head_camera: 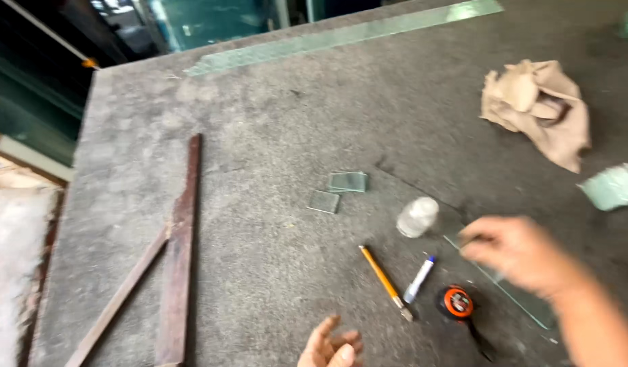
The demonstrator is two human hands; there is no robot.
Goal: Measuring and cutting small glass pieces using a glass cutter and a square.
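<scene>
A strip of glass (504,285) is being pinched at its near end by the right hand (521,253) on a grey felt table (273,122).

The left hand (331,346) is being held open and empty at the bottom edge. Counted beside the strip: two small glass squares (337,191), one small jar (418,217), one yellow pencil-like tool (385,282), one white marker (420,278), one orange tape measure (458,302). One crumpled rag (538,109) and two wooden battens (171,265) are lying farther off.

grey felt table (273,122) — pencil (383,277), marker (420,278), tape measure (458,303).
</scene>
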